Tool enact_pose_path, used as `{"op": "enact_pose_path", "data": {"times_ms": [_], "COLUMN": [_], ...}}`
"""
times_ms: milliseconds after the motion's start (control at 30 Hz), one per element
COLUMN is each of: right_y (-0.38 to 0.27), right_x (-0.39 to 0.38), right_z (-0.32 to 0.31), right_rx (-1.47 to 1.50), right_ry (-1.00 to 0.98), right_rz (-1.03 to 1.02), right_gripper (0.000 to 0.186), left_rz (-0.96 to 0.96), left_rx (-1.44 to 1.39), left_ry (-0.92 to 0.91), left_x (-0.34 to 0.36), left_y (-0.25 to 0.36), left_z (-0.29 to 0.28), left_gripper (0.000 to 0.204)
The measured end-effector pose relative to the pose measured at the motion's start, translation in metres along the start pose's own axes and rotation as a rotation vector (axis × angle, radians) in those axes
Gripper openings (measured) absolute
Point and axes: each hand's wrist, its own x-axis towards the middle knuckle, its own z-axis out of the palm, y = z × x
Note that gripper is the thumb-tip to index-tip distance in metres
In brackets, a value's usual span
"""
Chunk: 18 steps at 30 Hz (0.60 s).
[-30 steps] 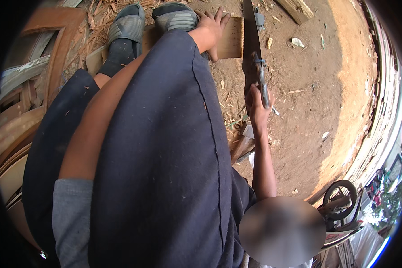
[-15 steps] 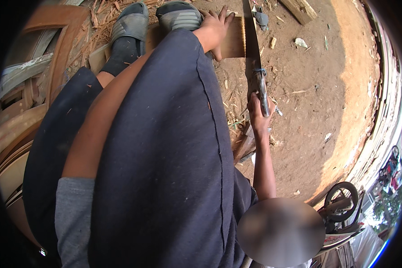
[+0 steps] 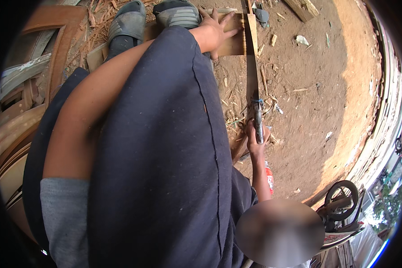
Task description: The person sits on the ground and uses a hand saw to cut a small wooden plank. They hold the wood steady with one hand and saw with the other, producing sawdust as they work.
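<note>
My left hand (image 3: pixel 213 32) lies on a flat wooden board (image 3: pixel 235 46), fingers spread and pressing on its top near the right end. In my right hand (image 3: pixel 256 135) is the handle of a handsaw (image 3: pixel 252 73), with the fingers wrapped round it. The long dark blade points away from me and crosses the board's right end, just right of my left fingertips. Blue cord is tied where blade and handle meet. My sandalled feet (image 3: pixel 177 18) rest by the board's left part, which my knee partly hides.
Wood chips and shavings litter the dirt floor (image 3: pixel 308 111). A wood block (image 3: pixel 301 10) lies at the far right. Wooden frames (image 3: pixel 60 49) lean at the left. A red-labelled bottle (image 3: pixel 269 176) stands beside my right forearm. A wheel (image 3: pixel 341 200) shows at the lower right.
My right hand has drawn the handsaw back toward me, so more of the blade shows on the near side of the board. My left fingers have spread wider, and my left elbow has moved outward.
</note>
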Motion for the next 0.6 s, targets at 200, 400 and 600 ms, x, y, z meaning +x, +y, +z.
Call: {"op": "enact_pose_path", "data": {"times_ms": [200,400,600], "right_y": [-0.038,-0.032,-0.024], "right_x": [0.074,0.027,-0.016], "right_z": [0.017,0.012,0.003], "right_rx": [0.2,0.142,-0.067], "right_ry": [0.007,0.021,0.001], "right_rz": [0.115,0.082,0.016], "right_gripper": [0.019,0.019,0.013], "left_rz": [0.052,0.068,0.037], "left_rx": [-0.008,-0.048,-0.044], "left_ry": [0.011,0.03,0.003], "left_x": [-0.005,-0.005,-0.005], "left_y": [-0.001,-0.004,-0.004], "left_z": [-0.003,0.0,-0.003], "left_gripper": [0.102,0.103,0.103]}}
